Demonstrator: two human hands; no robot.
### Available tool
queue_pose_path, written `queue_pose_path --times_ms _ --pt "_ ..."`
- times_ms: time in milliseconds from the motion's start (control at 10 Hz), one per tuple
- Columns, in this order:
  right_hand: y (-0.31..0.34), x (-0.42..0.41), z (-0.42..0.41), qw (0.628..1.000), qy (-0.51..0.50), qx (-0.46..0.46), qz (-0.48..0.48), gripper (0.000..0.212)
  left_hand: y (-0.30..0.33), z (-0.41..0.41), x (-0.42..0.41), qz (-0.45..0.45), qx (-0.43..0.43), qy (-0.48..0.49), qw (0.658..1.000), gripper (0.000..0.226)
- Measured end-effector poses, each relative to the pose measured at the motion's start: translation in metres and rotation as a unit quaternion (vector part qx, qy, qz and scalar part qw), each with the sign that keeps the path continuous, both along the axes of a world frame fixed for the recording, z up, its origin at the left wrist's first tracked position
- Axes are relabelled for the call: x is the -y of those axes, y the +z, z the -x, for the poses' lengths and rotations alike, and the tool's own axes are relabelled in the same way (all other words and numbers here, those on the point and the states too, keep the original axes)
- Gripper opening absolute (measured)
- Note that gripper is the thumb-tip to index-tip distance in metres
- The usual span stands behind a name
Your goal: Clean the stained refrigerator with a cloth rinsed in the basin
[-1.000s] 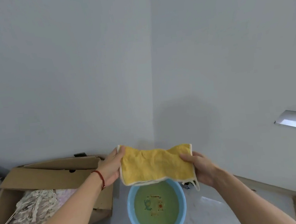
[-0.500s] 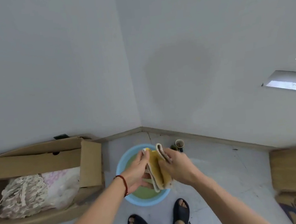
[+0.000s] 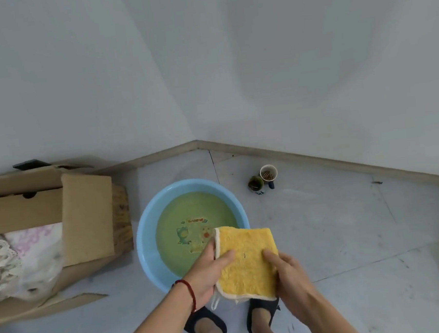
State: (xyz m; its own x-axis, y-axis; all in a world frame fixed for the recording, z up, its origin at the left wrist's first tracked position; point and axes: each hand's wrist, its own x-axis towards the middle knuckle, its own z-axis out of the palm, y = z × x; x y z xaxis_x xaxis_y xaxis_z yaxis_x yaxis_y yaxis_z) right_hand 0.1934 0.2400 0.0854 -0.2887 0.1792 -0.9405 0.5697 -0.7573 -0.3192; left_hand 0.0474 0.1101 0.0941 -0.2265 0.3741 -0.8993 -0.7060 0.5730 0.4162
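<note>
The yellow cloth (image 3: 247, 263), folded into a pad, sits low in the centre of the frame, its long axis running up and down the picture, held over the near right rim of the blue basin (image 3: 146, 243). The left hand (image 3: 206, 275) pinches its left edge, thumb on top; the right hand (image 3: 290, 269) grips its right edge. The water lies up and to the left of the grip (so dipping likely means moving that way, left hand nearer).
</note>
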Motion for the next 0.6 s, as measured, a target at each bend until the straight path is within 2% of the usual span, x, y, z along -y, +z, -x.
queue_pose_path --times_ms 100,200,300,400,500,600 --pt "-0.082 -0.011 -0.003 0.992 0.029 0.031 -0.116 0.020 -0.087 -0.003 -0.018 0.053 -0.071 -0.057 0.994 0.035" --pt "-0.168 -0.022 0.004 0.982 0.068 0.027 -0.172 0.019 -0.165 -0.007 -0.035 0.077 -0.124 -0.059 0.987 0.037" --pt "-0.211 -0.028 0.017 0.949 0.220 0.045 -0.220 0.046 -0.195 -0.004 -0.038 0.162 -0.256 -0.122 0.945 0.060" --pt "-0.225 -0.008 0.014 0.907 0.226 0.074 -0.346 0.057 -0.207 -0.025 -0.032 0.177 -0.424 -0.213 0.862 0.063" --pt "-0.217 0.006 0.022 0.926 0.206 0.001 -0.318 0.039 -0.205 -0.032 -0.037 0.090 -0.306 -0.256 0.912 0.059" --pt "-0.206 0.005 0.019 0.922 0.286 -0.003 -0.260 0.046 -0.191 -0.032 -0.035 0.119 -0.240 -0.261 0.928 0.061"
